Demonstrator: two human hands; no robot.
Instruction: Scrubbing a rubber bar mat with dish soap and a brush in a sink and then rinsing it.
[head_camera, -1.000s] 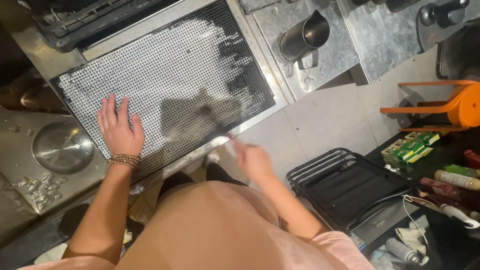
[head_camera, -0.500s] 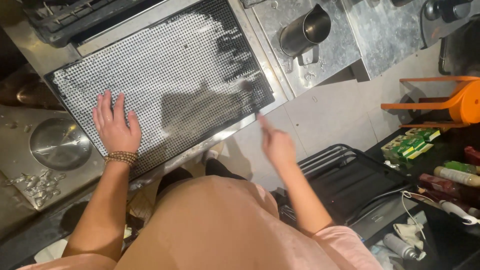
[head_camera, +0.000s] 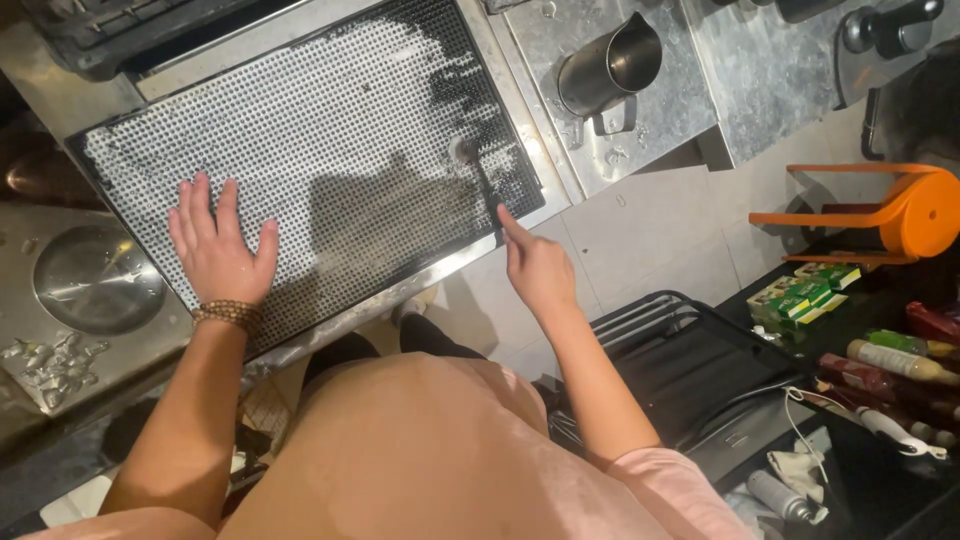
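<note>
My left hand (head_camera: 220, 250) lies flat, fingers spread, on the near left part of a black studded rubber mat (head_camera: 330, 130) that covers a steel counter; a beaded bracelet (head_camera: 228, 315) sits on that wrist. My right hand (head_camera: 538, 268) is at the mat's near right corner, index finger stretched out to the mat's edge and the other fingers curled. A thin dark streak runs from that fingertip across the mat; I cannot tell whether it is a tool or a shadow. The mat's far right part looks wet and dark.
A steel pitcher (head_camera: 610, 70) stands on the counter right of the mat. A round steel basin (head_camera: 95, 280) and ice cubes (head_camera: 45, 365) lie at the left. On the right are an orange holder (head_camera: 880, 210), green boxes (head_camera: 810, 295), bottles (head_camera: 900, 360) and a black wire rack (head_camera: 680, 350).
My right hand has risen from near my body to the mat's near right corner. My left hand has stayed flat on the mat.
</note>
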